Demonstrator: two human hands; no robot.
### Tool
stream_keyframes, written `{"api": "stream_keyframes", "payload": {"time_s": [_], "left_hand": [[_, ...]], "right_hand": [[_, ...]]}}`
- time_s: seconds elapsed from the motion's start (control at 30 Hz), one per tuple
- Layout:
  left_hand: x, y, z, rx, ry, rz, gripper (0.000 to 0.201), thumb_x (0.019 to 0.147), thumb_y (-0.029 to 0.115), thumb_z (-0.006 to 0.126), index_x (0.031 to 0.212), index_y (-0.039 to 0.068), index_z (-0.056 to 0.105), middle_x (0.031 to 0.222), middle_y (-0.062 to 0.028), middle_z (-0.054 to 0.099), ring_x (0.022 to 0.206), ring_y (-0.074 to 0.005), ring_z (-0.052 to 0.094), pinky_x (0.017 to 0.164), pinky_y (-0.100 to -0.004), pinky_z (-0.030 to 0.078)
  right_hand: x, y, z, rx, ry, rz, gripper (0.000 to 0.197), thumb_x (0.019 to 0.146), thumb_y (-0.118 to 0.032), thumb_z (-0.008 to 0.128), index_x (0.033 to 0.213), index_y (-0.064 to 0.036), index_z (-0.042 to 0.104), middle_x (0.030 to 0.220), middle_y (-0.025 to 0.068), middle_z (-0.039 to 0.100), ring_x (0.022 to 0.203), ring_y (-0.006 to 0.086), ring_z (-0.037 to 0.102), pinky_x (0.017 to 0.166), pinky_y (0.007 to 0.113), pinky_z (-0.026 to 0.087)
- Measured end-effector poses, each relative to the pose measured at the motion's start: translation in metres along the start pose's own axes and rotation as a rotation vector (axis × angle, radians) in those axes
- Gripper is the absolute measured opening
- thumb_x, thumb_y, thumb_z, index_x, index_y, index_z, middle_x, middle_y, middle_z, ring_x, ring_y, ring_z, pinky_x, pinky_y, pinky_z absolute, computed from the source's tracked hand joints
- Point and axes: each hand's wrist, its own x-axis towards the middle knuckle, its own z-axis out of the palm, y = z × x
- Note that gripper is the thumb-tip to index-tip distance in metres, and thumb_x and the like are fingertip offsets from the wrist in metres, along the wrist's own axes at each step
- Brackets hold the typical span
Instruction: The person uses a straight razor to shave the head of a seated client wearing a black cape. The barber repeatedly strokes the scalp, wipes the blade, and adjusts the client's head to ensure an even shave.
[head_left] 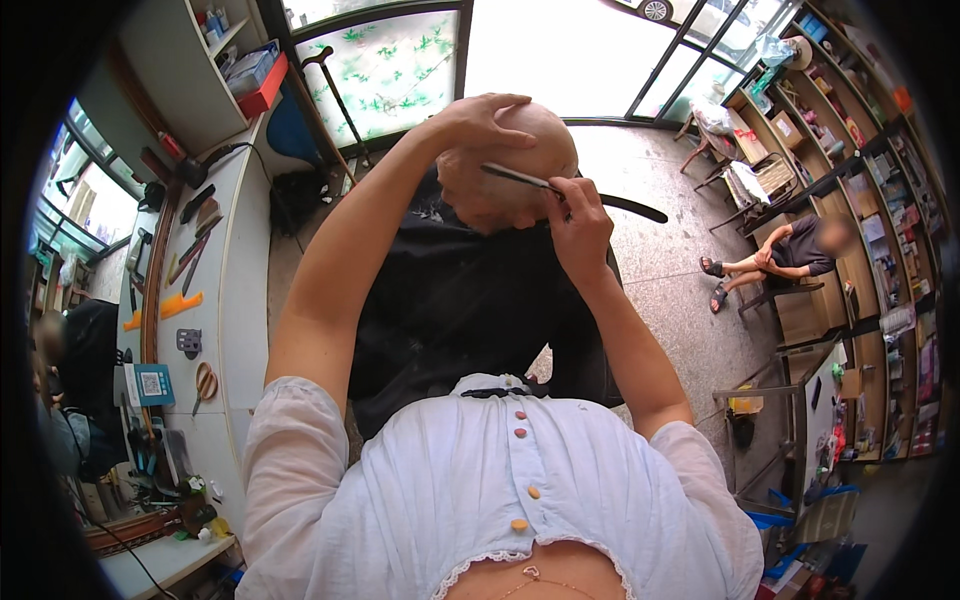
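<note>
A seated person's shaved head (548, 135) is in front of me, tilted over. My left hand (480, 122) lies on the scalp, thumb and fingers spread apart. In the fingers of my right hand (582, 218) is a straight razor (636, 208), its dark curved handle sticking out to the right. The blade reaches left, over the side of the head. Whether its edge touches the skin I cannot tell. A black cape (450, 310) covers the seated person's body, with small pale bits on it near the neck.
On the left runs a white counter (222, 290) with combs, an orange comb (180, 308) and scissors (206, 384), beside a mirror. A walking stick (335, 95) leans by the glass door. Another person (790, 250) sits at right before shelves (868, 215).
</note>
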Motion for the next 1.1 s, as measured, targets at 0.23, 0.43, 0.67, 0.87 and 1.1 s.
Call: {"api": "stream_keyframes", "payload": {"time_s": [0.23, 0.43, 0.67, 0.87, 1.1], "left_hand": [[0.009, -0.01, 0.002, 0.016, 0.014, 0.016, 0.082, 0.066, 0.058, 0.074, 0.136, 0.026, 0.046, 0.134, -0.0138, 0.049, 0.122, -0.0339, 0.048, 0.101, -0.0423, 0.041], [0.007, -0.01, 0.001, -0.065, 0.009, 0.028, 0.08, 0.068, 0.06, 0.072, 0.136, 0.025, 0.046, 0.134, -0.0142, 0.049, 0.123, -0.0334, 0.047, 0.101, -0.0415, 0.04], [0.005, -0.011, 0.003, -0.084, 0.021, 0.007, 0.08, 0.07, 0.061, 0.069, 0.136, 0.024, 0.045, 0.133, -0.014, 0.05, 0.122, -0.0326, 0.048, 0.101, -0.0405, 0.04], [0.003, -0.007, 0.001, -0.103, 0.024, -0.023, 0.077, 0.073, 0.058, 0.069, 0.137, 0.023, 0.045, 0.133, -0.0157, 0.05, 0.121, -0.0319, 0.048, 0.1, -0.0396, 0.041], [0.0, -0.003, -0.004, -0.16, 0.006, -0.042, 0.075, 0.075, 0.052, 0.07, 0.136, 0.016, 0.045, 0.133, -0.0152, 0.049, 0.121, -0.0294, 0.049, 0.101, -0.0374, 0.04]], "right_hand": [[0.012, 0.008, -0.004, 0.056, 0.049, 0.119, 0.012, 0.084, -0.01, 0.066, 0.095, -0.0061, 0.064, 0.085, 0.0062, 0.059, 0.061, 0.0148, 0.058, 0.055, 0.026, 0.048], [0.001, 0.007, 0.005, 0.059, 0.055, 0.063, 0.011, 0.083, -0.014, 0.066, 0.092, -0.0084, 0.063, 0.081, 0.0051, 0.058, 0.061, 0.0236, 0.06, 0.053, 0.032, 0.048], [-0.003, 0.005, 0.008, -0.015, 0.016, 0.024, 0.01, 0.082, -0.014, 0.067, 0.091, -0.0091, 0.063, 0.08, 0.0048, 0.058, 0.06, 0.0227, 0.06, 0.052, 0.032, 0.047], [0.006, 0.008, 0.003, 0.046, 0.044, 0.12, 0.011, 0.081, -0.013, 0.067, 0.091, -0.0105, 0.062, 0.08, 0.005, 0.057, 0.064, 0.0231, 0.061, 0.053, 0.032, 0.047], [-0.001, 0.006, 0.007, -0.009, 0.01, -0.01, 0.013, 0.082, -0.01, 0.067, 0.094, -0.0073, 0.062, 0.081, 0.0065, 0.058, 0.061, 0.0205, 0.06, 0.054, 0.03, 0.047]]}}
